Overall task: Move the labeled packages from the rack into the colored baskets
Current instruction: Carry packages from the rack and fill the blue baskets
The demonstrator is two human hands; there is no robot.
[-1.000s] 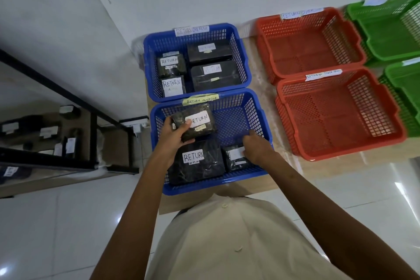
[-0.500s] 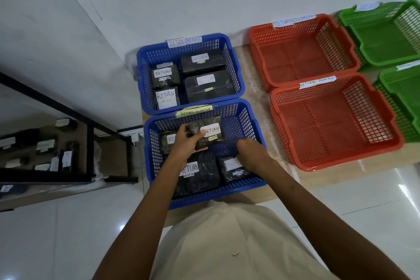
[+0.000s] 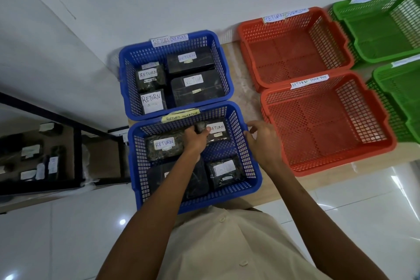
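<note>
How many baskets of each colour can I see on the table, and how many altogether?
Blue baskets: 2
Red baskets: 2
Green baskets: 2, both cut off by the picture's right edge
Total: 6

Your baskets (image 3: 246, 161) are moulded plastic mesh, faintly shiny. The packages (image 3: 223, 171) wear dark, glossy, crinkled film with matt paper labels (image 3: 164, 143). The worktop (image 3: 244, 88) looks like pale matt wood; the floor (image 3: 363, 211) is glossy tile.
</note>
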